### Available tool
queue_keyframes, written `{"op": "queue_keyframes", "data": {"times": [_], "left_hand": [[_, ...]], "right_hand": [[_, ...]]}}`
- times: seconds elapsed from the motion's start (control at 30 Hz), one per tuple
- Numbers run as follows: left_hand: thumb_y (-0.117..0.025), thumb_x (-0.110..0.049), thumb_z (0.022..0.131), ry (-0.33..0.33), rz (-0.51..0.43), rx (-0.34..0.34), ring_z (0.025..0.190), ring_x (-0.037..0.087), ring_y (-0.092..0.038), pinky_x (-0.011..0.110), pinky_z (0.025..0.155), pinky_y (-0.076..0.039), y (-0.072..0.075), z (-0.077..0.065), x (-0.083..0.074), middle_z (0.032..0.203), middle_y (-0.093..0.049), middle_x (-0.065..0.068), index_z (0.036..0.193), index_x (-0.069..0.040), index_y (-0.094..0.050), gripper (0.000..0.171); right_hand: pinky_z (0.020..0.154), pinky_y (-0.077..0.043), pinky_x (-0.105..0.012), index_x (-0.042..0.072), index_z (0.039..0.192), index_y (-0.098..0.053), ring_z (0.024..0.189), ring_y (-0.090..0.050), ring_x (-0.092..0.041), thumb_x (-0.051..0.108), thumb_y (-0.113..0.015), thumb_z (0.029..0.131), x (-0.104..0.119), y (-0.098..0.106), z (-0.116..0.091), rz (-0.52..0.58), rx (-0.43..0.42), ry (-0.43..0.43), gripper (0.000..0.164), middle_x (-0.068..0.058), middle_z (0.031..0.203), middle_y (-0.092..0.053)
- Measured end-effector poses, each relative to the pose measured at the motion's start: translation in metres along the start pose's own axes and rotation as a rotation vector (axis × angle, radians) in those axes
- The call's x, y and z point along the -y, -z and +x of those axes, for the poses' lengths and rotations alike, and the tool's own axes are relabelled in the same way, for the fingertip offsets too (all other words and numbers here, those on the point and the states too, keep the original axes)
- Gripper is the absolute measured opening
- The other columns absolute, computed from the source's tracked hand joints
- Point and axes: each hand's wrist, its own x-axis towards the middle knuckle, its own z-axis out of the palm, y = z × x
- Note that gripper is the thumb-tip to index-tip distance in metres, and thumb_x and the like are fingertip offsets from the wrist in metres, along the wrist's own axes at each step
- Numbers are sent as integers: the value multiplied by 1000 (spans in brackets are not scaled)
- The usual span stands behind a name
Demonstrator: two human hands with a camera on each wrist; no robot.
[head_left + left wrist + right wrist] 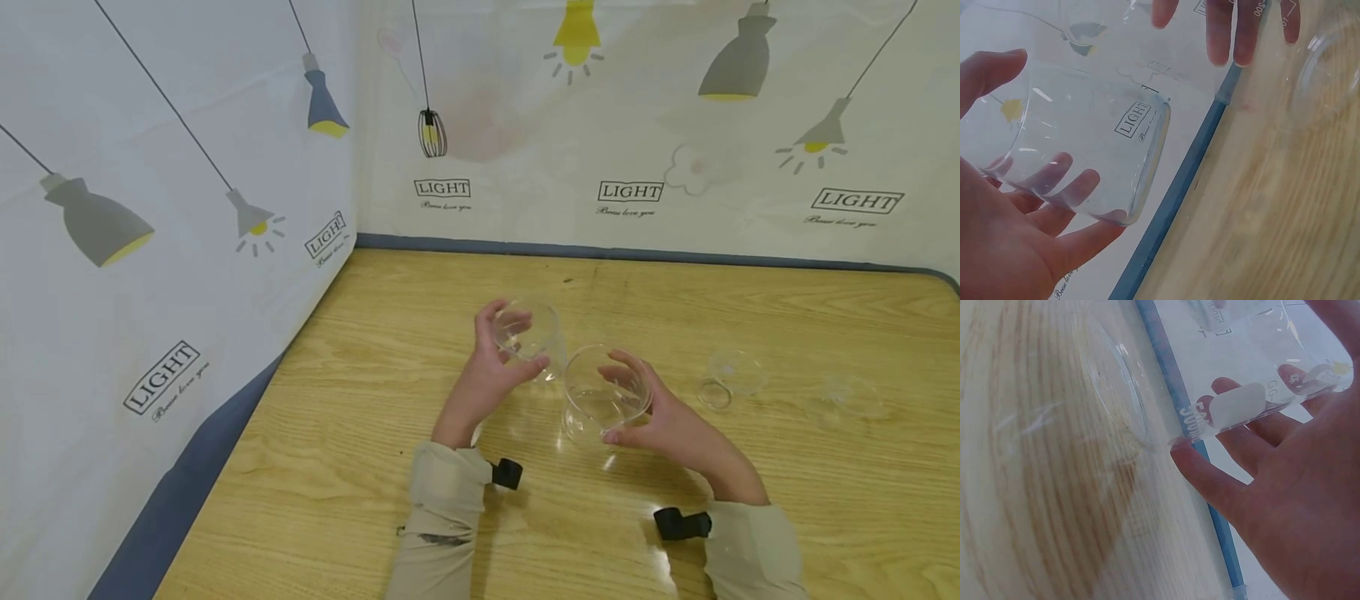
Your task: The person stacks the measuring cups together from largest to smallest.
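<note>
Sleeves [442,533]: nearest the camera, reaching in over the tabletop [322,467].
Left beaker [537,337]: mouth up, long axis roughly upright, just beside the right one and slightly farther from you.
Right beaker [596,400]: also mouth up; you cannot tell whether the two touch or rest on the wood.
Left hand [487,379]: spread wide, gripping its beaker's left side.
Right hand [671,425]: spread likewise, gripping the other, thumb near, fingers far.
Glassware [738,372]: to the right, well apart.

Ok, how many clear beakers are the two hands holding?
2: one beaker in the left hand, and another beaker in the right hand.
</note>
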Motion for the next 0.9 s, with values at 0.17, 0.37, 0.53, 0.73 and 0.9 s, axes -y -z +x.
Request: {"op": "queue_keyframes", "data": {"times": [0.17,0.37,0.53,0.73,0.9], "left_hand": [[-68,-23,80,60,52,2,126,20,-30,46,97,-28,0,4,13,135,-32,4,132,-23,-10,79],[-67,-18,80,112,64,18,127,20,-29,43,97,-28,-2,4,12,136,-30,6,133,-17,-8,80],[-67,-14,80,138,67,31,129,23,-25,44,98,-29,-3,5,12,138,-28,11,133,-13,-6,81],[-71,-21,76,180,56,10,129,20,-26,43,98,-30,-3,9,34,138,-29,3,132,-24,-9,84],[-73,-24,74,160,60,2,128,26,-27,43,96,-33,-3,11,46,138,-31,2,131,-27,-10,85]], "right_hand": [[90,-22,-64,36,139,-11,131,-19,-31,18,-72,75,1,0,-1,3,-3,-4,91,-6,142,-25],[90,-22,-65,35,140,-11,130,-19,-32,19,-73,74,1,0,0,-5,-9,-8,92,-7,142,-26],[91,-22,-64,37,139,-12,130,-21,-29,22,-74,73,0,0,0,-11,-15,-18,92,-5,141,-28],[91,-23,-63,36,140,-12,130,-21,-29,21,-74,73,-1,0,0,-7,-14,-14,92,-5,141,-28],[90,-23,-64,35,140,-11,130,-19,-31,20,-73,74,-1,0,0,-4,-4,-7,92,-6,142,-27]]}}
